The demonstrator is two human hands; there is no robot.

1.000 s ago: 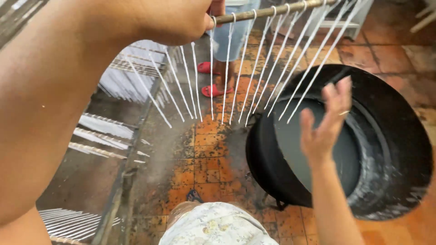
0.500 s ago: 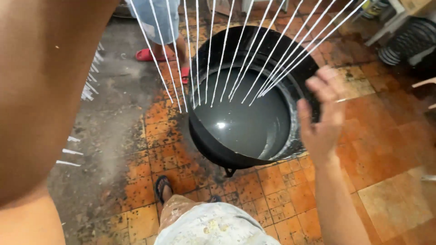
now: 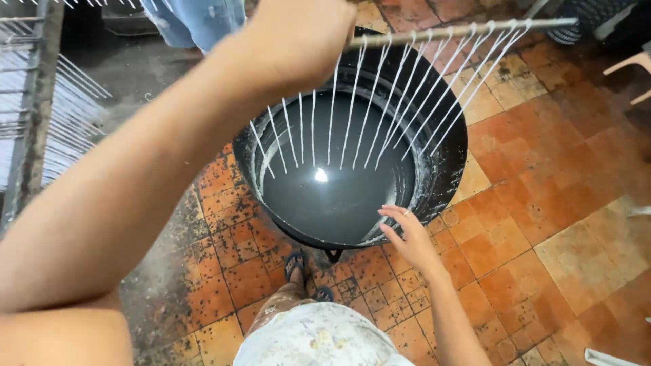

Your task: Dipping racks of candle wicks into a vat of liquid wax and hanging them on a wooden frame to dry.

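My left hand (image 3: 298, 41) grips the rod (image 3: 461, 30) of white tapers (image 3: 380, 115); my right hand (image 3: 410, 237), open, hovers by the black cauldron (image 3: 444, 176) below.

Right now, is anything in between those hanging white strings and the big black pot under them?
Nothing visible. The white strings hang from the rod in the left hand, straight over the open black pot. The right hand is at the pot's near rim, off to the side of the strings.
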